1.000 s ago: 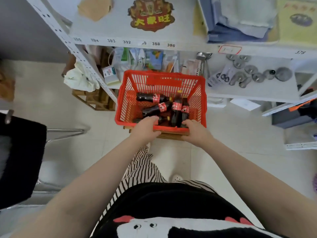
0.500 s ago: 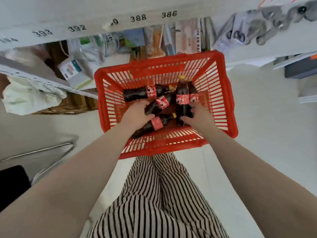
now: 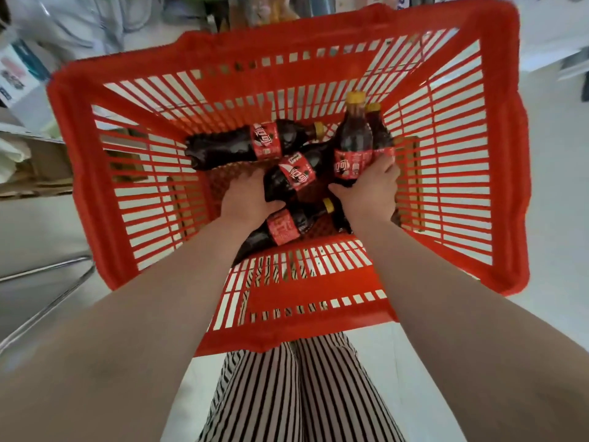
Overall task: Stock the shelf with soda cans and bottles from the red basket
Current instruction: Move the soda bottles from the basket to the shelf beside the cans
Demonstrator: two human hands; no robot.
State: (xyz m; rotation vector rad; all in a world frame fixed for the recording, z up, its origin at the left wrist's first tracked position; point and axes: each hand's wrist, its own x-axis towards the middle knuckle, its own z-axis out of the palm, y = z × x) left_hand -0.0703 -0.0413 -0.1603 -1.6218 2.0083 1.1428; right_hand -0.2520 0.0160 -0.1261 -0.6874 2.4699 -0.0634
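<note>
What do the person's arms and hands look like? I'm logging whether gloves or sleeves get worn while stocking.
No gloves: the left hand and right hand are bare. Both forearms are uncovered, with no sleeve in view. No rings, watch or bracelet show.

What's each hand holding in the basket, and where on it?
Right hand grips an upright cola bottle at its lower body, by the red label. Left hand grips a lying bottle round its base end.

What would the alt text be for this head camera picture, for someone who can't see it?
Two bare hands reach into a red basket of cola bottles: the right hand grips two upright bottles, the left hand holds a lying bottle.
</note>
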